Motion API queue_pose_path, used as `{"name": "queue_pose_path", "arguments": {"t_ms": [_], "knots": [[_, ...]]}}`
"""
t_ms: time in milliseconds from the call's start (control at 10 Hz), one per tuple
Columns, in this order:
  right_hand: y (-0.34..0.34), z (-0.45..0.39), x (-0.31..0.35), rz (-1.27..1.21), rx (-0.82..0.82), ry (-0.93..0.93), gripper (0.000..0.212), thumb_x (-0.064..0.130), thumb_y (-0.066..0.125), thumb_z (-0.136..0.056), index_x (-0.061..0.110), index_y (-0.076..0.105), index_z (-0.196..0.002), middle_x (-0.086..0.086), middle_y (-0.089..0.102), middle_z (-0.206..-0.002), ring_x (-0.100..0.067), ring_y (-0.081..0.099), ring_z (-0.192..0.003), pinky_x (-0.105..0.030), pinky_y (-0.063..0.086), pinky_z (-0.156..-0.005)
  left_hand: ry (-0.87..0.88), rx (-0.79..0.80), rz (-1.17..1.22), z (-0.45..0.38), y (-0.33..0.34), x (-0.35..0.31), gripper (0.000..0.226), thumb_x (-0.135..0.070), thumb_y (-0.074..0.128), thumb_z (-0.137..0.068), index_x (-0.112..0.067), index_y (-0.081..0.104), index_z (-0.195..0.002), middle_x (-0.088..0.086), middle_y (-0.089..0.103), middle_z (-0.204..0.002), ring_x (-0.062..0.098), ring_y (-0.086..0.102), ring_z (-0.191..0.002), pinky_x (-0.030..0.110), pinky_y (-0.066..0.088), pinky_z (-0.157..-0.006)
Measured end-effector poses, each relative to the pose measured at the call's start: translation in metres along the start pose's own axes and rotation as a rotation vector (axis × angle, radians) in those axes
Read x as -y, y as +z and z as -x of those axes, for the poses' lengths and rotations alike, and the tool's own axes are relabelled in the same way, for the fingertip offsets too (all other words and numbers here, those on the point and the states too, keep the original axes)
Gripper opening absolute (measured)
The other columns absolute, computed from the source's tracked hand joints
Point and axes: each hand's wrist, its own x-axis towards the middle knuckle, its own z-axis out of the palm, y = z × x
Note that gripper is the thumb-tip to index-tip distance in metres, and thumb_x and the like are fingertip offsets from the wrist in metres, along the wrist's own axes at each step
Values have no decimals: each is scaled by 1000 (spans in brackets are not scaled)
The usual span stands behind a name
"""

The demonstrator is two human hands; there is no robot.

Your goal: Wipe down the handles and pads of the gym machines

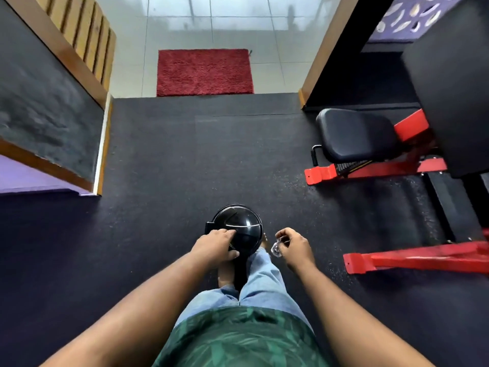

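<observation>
Holding: the right hand (295, 247) pinches a small crumpled clear scrap (276, 249) between curled fingers, level with the bin and just to its right; what the scrap is cannot be told.
Left hand: the left hand (215, 246) rests on the black domed bin lid (236, 229), fingers laid over its swing flap and thumb curled at the lid's near edge.
Bin: stands on the dark rubber floor (172, 160) just ahead of the person's feet.
Task's pad: a black seat pad (354, 133) on a red machine frame (383, 169) sits well apart, ahead and right, untouched.
Second frame: another red frame bar (412, 258) lies near right.
Farther: a red mat (204, 72) on pale tiles ahead.
</observation>
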Motion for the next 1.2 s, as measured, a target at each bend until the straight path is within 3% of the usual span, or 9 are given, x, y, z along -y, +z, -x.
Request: {"name": "queue_pose_path", "arguments": {"t_ms": [100,300,500,700,900,1200], "knots": [[-4,-35,3,-5,42,7,19,8,67,-89,27,67,-91,12,70,-83,1,64,-74,-13,46,-64,-40,11,44,-21,-8,0,72,-54,60,-96,-25,35,-157,-2,46,-155,23,42,-143,43,44,-109],[0,-83,0,0,124,32,13,12,69,-89,25,67,-91,9,72,-82,-7,68,-75,-28,56,-73,-89,82,68,-48,-5,1,71,-54,60,-96,-25,36,-156,-2,47,-153,23,44,-141,43,45,-108],[15,-110,-6,-13,184,90,17,10,66,-86,27,66,-90,7,72,-87,-11,68,-79,-34,57,-77,-119,125,78,-62,4,3,67,-55,60,-95,-26,40,-152,-2,50,-152,24,47,-139,44,48,-105],[38,-127,7,-81,206,114,14,11,66,-92,22,67,-101,-2,71,-101,-18,66,-90,-24,44,-76,-129,145,96,-64,16,10,66,-56,59,-94,-29,40,-151,-5,52,-149,22,49,-136,44,51,-99],[51,-131,11,21,273,147,33,21,64,-92,22,61,-126,-8,62,-129,-28,58,-118,-38,48,-98,-150,148,125,-59,18,16,62,-57,59,-93,-31,43,-146,-4,54,-145,23,51,-132,45,50,-96],[27,-88,10,36,227,102,32,25,68,-91,23,62,-123,-4,64,-128,-21,61,-116,-37,50,-98,-110,44,126,-39,-10,13,64,-55,61,-95,-26,43,-149,-1,52,-149,26,49,-135,46,49,-103]]}}
